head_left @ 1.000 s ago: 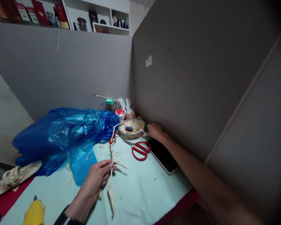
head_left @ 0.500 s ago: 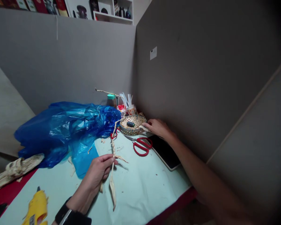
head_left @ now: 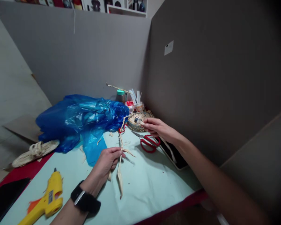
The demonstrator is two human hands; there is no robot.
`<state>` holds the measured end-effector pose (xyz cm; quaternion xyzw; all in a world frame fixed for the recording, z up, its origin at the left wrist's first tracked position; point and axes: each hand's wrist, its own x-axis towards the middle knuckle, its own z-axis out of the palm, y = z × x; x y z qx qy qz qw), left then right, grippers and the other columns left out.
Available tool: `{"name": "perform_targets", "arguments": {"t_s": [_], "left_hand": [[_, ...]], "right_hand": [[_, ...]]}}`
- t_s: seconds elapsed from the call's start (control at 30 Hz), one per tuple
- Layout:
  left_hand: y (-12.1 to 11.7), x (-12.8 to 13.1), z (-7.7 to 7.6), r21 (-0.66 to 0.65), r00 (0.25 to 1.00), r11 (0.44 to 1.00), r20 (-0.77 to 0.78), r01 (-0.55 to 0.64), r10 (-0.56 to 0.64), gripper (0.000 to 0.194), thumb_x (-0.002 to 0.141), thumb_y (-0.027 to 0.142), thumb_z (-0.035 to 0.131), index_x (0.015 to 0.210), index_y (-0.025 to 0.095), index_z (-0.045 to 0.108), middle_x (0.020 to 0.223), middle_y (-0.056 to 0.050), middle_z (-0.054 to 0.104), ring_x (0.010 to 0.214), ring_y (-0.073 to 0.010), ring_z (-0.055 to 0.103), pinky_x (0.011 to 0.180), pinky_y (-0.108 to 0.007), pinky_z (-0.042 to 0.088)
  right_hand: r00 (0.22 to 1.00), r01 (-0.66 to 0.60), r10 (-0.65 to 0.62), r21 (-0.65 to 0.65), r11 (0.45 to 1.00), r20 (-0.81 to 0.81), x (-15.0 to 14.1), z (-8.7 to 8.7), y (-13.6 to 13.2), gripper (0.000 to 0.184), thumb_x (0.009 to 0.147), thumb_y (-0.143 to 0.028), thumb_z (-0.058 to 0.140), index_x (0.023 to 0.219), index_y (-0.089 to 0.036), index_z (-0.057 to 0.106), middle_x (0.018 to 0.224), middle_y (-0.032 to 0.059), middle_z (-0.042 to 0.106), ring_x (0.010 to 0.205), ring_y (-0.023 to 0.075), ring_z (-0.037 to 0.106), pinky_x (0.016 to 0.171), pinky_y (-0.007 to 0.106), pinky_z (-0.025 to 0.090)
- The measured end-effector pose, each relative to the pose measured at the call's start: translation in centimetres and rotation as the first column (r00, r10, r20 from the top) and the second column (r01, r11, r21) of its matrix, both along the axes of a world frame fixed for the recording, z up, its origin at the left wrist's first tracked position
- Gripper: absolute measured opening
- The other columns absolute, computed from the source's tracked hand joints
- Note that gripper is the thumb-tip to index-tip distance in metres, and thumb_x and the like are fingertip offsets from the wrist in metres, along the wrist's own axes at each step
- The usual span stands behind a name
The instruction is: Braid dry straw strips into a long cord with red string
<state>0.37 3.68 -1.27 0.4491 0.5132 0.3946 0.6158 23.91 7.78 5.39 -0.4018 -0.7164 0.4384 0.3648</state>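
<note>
My left hand (head_left: 110, 159) pinches a pale braid (head_left: 121, 142) of dried plant fibre near its lower end. Loose strands hang below and beside my fingers, and a red tie (head_left: 122, 128) circles the braid higher up. Its thin far end rises over the back of the table. My right hand (head_left: 162, 128) is closed on a strip of dried fibre (head_left: 170, 152), whose tail dangles over a dark tablet-like device (head_left: 178, 160). The strip's other end pokes out at the fingertips, in front of a small woven basket (head_left: 133, 125) holding a dark spool (head_left: 138, 120).
Red-handled scissors (head_left: 150, 143) lie beneath my right hand. A blue plastic bag (head_left: 81, 117) spreads at the back left, near a bundle of dried fibre (head_left: 37, 151). The yellow glue gun (head_left: 51, 193) rests front left. A cup of glue sticks (head_left: 139, 107) and a green-lidded jar (head_left: 120, 95) stand behind.
My right hand has drawn back slightly from the basket's rim, lifting a fibre strip with it. My left hand keeps its pinch on the braid. The whole view has shifted a little.
</note>
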Motion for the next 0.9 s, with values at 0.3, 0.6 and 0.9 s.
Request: {"name": "perform_targets", "arguments": {"t_s": [0.3,0.6,0.9], "left_hand": [[-0.4,0.1,0.2,0.043,0.998,0.999,0.058,0.004,-0.007,0.018,0.069,0.025,0.064,0.078,0.008,0.065,0.051,0.006,0.038,0.04,-0.0013,0.017,0.042,-0.022,0.007],[-0.7,0.4,0.5,0.06,0.989,0.998,0.144,0.037,-0.045,0.023,0.074,0.032,0.065,0.074,0.009,0.062,0.056,0.004,0.041,0.041,-0.0002,0.018,0.041,-0.02,0.007],[-0.7,0.3,0.1,0.101,0.999,0.995,0.032,0.022,-0.025,0.027,0.068,0.036,0.071,0.072,0.011,0.064,0.056,0.004,0.043,0.041,-0.0015,0.022,0.041,-0.022,0.01]], "right_hand": [[0.995,-0.083,0.073,-0.195,0.977,-0.061,-5.4,-2.9,-2.8,0.029,0.077,-0.042,0.063,0.077,-0.013,0.063,0.051,-0.0053,0.044,0.046,0.0058,0.031,0.045,0.022,0.018],[0.931,0.007,-0.052,0.123,0.992,0.362,-6.1,-4.1,-3.0,0.025,0.081,-0.035,0.054,0.072,-0.015,0.065,0.057,-0.002,0.051,0.053,0.0091,0.04,0.049,0.022,0.024],[0.714,0.056,-0.359,0.462,0.885,0.601,-7.2,-4.9,-4.4,0.021,0.081,-0.03,0.054,0.065,-0.017,0.059,0.055,0.0014,0.056,0.049,0.0106,0.039,0.049,0.026,0.017]]}}
